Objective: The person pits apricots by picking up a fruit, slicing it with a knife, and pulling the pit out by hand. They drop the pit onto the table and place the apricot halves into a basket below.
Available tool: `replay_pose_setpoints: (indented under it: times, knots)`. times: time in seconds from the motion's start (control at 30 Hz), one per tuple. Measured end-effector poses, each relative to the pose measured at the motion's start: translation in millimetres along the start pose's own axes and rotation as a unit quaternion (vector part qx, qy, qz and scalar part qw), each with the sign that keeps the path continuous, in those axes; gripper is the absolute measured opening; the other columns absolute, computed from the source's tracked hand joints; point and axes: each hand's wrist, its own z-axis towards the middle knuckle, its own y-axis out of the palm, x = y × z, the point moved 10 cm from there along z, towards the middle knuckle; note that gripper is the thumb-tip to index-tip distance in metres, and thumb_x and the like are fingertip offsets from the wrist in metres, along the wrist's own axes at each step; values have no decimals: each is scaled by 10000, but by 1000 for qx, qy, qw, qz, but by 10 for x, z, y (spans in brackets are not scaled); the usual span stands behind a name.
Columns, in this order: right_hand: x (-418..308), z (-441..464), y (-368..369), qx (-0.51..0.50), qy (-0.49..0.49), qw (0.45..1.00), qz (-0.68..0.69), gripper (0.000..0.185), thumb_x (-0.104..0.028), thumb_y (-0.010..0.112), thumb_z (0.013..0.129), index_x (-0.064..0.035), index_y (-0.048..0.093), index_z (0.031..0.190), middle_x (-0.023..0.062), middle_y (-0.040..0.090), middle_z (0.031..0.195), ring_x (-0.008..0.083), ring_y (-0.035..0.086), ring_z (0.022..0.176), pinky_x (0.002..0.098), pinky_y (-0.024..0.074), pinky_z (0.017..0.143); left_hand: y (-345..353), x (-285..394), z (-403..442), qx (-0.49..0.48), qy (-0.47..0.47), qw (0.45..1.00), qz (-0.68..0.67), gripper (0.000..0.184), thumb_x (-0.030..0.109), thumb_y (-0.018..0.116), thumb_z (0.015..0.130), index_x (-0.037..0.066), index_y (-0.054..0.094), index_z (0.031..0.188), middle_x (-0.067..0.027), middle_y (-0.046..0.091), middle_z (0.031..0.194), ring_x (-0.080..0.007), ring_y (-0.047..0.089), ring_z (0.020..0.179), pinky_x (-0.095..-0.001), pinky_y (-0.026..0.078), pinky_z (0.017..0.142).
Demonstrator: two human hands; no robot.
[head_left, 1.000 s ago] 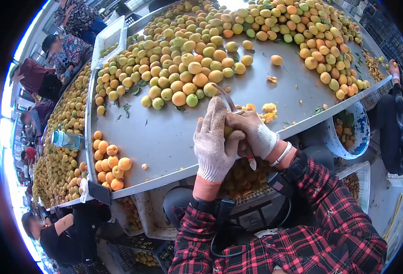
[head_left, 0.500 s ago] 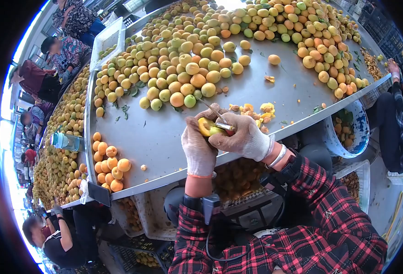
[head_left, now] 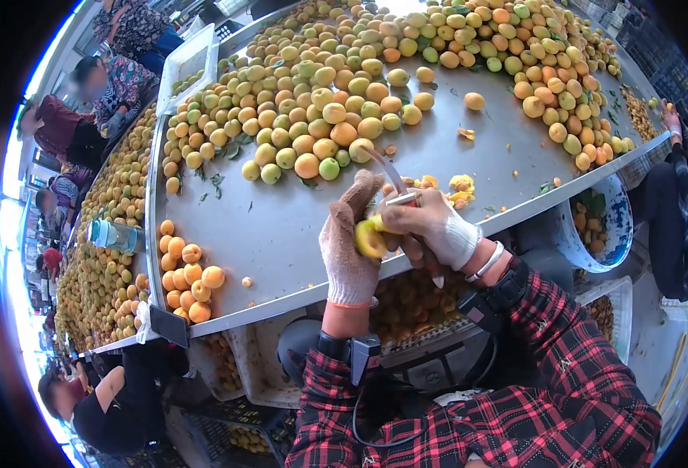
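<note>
My left hand (head_left: 348, 253), in a soiled white glove, is closed around a cut apricot (head_left: 371, 238) whose yellow flesh shows. My right hand (head_left: 447, 232), gloved too, grips a small knife (head_left: 393, 173) with its blade pointing up and away from the fruit. The fingers of the right hand also touch the apricot. Both hands are just above the front edge of the metal table (head_left: 281, 234). Beyond them lie yellow fruit scraps (head_left: 462, 187) and a big heap of whole apricots (head_left: 313, 117).
Orange apricots (head_left: 192, 281) are grouped at the left corner, near a dark phone-like object (head_left: 170, 326). A blue-lidded bottle (head_left: 114, 235) stands further left. At the right is a white bucket (head_left: 623, 226). Crates are below the table. Other people work along both sides.
The knife has swung from lying across the apricot to pointing upward. My hands have shifted slightly right, and the fruit has turned in my left hand.
</note>
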Motion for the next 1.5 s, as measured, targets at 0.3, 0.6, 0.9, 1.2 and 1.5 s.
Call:
replay_pose_setpoints:
  times: [0.3, 0.6, 0.9, 1.2, 1.5]
  knots:
    - [0, 63, -178, 82, -11, 993, 82, 301, -290, 720, 838, -14, 645, 933, 36, 590, 614, 97, 535, 425, 220, 428, 382, 70, -24, 53, 38, 26, 997, -64, 529, 386, 427, 1032, -23, 452, 1367, -157, 544, 1313, -264, 583, 1106, -387, 499, 936]
    - [-115, -171, 247, -166, 15, 976, -140, 209, -172, 701, 820, -21, 716, 963, 19, 644, 716, 69, 558, 491, 207, 415, 412, -198, 135, 58, 114, 23, 993, -29, 392, 231, 502, 999, -83, 558, 1227, -170, 638, 1118, -204, 654, 884, -305, 565, 721]
    - [-694, -8, -409, 61, -238, 948, 201, 444, -351, 604, 960, 16, 551, 1205, -16, 462, 632, 86, 423, 443, 229, 353, 390, 35, -356, -79, 68, -157, 981, 94, 313, 244, 523, 979, -11, 623, 1132, -77, 640, 869, -188, 634, 616, -262, 483, 476]
    - [-793, -69, -630, 184, -327, 909, 183, 190, -149, 674, 929, -39, 659, 1083, -27, 561, 646, 44, 499, 496, 205, 363, 420, 171, -600, -154, 67, -153, 982, 85, 339, 285, 552, 987, -7, 616, 1146, -58, 619, 884, -144, 603, 680, -268, 513, 535]
    - [-817, -153, -404, 178, -351, 912, 118, 142, -105, 687, 915, -25, 661, 1029, -28, 621, 815, 20, 545, 643, 168, 430, 527, -7, -478, -110, 108, -35, 974, 196, 271, 184, 508, 1009, -33, 665, 1049, -15, 619, 837, -72, 539, 729, -226, 440, 638]
